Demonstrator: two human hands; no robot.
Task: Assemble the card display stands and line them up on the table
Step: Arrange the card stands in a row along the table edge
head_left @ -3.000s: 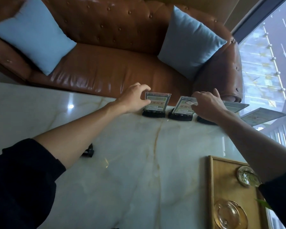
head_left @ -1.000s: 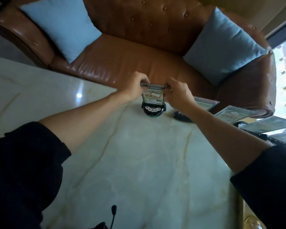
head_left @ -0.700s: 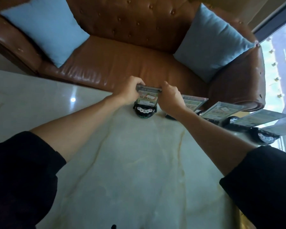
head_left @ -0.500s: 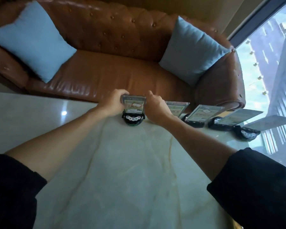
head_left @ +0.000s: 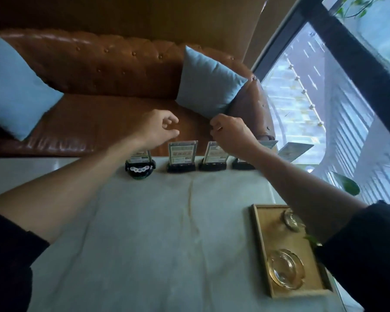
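Observation:
Several card display stands line the far edge of the marble table point(head_left: 158, 233). The leftmost stand point(head_left: 140, 168) has a round black base with white beads; my left forearm partly covers its card. To its right stand a second stand point(head_left: 182, 156) and a third stand point(head_left: 214, 159), each on a black block base. Further right, a fourth stand point(head_left: 243, 164) is mostly hidden by my right wrist, and another card point(head_left: 295, 150) shows beyond. My left hand point(head_left: 158, 129) and my right hand point(head_left: 231, 134) hover above the row, fingers loosely curled, holding nothing.
A wooden tray point(head_left: 260, 239) with two glass ashtrays point(head_left: 286, 269) sits at the table's right. Behind the table is a brown leather sofa point(head_left: 104, 70) with two blue cushions point(head_left: 208, 83). A window point(head_left: 324, 91) lies to the right, with a green leaf point(head_left: 347, 186) near it.
Both hands let go of the leftmost stand's card and rose above the row, drifting right. The stand stays upright at the row's left end. The view shifted right.

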